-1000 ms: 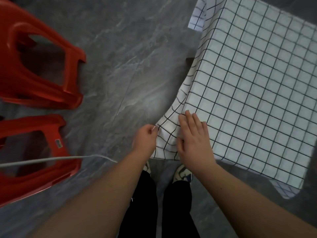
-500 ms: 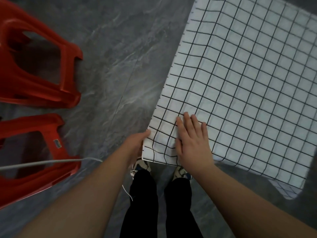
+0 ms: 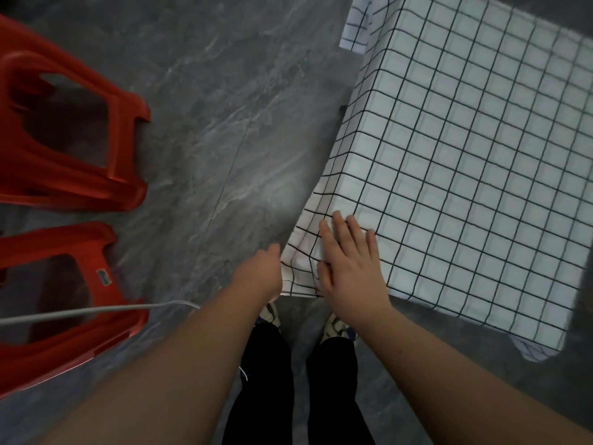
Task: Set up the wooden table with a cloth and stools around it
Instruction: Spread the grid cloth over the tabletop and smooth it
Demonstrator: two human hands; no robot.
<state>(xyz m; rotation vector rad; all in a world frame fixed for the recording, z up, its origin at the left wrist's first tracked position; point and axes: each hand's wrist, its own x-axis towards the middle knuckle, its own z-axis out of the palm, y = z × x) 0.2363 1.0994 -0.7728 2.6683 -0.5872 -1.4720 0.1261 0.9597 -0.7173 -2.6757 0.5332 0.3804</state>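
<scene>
White checked cloth (image 3: 465,162) over table, filling right half of frame, near-left corner hanging loose at centre. Right hand (image 3: 348,264) flat on that corner, fingers straight and slightly spread. Left hand (image 3: 260,273) at cloth edge just beside it, fingers hidden, grip cannot tell. Two red stools (image 3: 73,149) tipped over on grey floor (image 3: 224,91), left edge, well apart from table.
</scene>
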